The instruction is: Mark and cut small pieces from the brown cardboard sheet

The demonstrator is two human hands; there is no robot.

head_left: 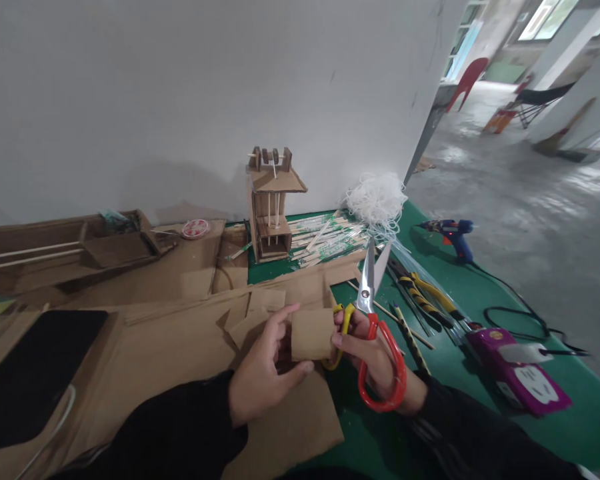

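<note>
Between my two hands is a small, roughly square cardboard piece. My left hand has its thumb and fingers round the piece's left side. My right hand pinches the right edge with thumb and fingers. Scissors with red handles hang on my right hand, blades apart and pointing away from me. A yellow handle or tool part shows at the right fingers, partly hidden by them. Below lie cut cardboard sheets on the green table.
A cardboard tower with sticks stands behind. Beyond lie wrapped sticks and white string. To the right are pliers, a glue gun and a purple box. At left, a black tablet and cardboard boat shape.
</note>
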